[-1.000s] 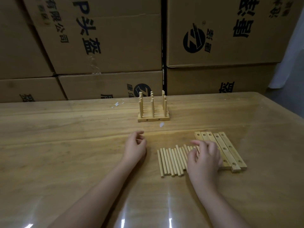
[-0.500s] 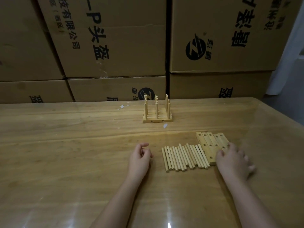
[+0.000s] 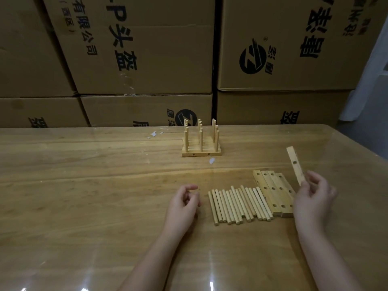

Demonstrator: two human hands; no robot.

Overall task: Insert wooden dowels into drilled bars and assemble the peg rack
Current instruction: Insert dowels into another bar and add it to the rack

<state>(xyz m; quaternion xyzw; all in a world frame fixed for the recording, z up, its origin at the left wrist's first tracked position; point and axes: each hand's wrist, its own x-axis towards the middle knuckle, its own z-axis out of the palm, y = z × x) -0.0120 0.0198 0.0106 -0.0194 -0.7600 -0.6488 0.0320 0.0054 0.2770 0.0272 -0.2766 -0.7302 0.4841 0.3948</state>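
The right hand (image 3: 312,198) pinched the low end of 1 drilled bar (image 3: 295,164) between thumb and fingers. The bar was up off the table (image 3: 84,185), near its right edge, and it tipped up and away from the person. A hole showed on its flat side. I think it was held by the end so the holes stayed free for the sticks.

The left hand (image 3: 183,204) rested on the table with its fingers loosely curled. It held nothing. It sat just beside the left end of the row of dowels (image 3: 237,203), so it looked ready to pick 1 up.

The dowels lay side by side, toward the near edge and a bit right of the middle. That made each 1 easy to grab. The other bars (image 3: 273,192), about 4 of them, lay flat with holes up, touching the right side of the row.

A finished peg rack (image 3: 201,143) stood by the far edge, near the middle. It may have been there to copy. A small white scrap (image 3: 212,161) lay just in front of it. Big cardboard boxes (image 3: 147,49) were stacked behind the table.

No stick was in the held bar yet, so this rack was only starting.
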